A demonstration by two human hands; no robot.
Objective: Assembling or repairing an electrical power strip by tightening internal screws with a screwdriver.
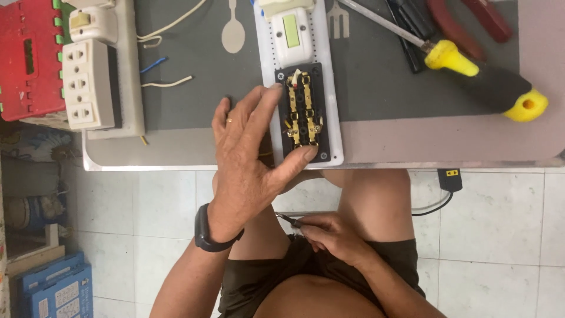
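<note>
A white plastic board (331, 88) lies on the grey table (382, 141), near its front edge. On it sits an opened black socket base with brass contacts (303, 112), and above that a white switch (291, 35). My left hand (250, 153) rests on the board, index finger at the socket's top left corner and thumb at its lower edge. My right hand (335, 235) is down by my lap, below the table edge, pinching a thin dark tool (289, 220) whose tip points left.
A yellow-and-black screwdriver (482, 76) lies at the right, with red-handled pliers (471, 23) behind it. A second board with white sockets (88, 82) and loose wire ends (168, 82) is at the left. A red crate (26, 59) and blue boxes (56, 288) stand at the left.
</note>
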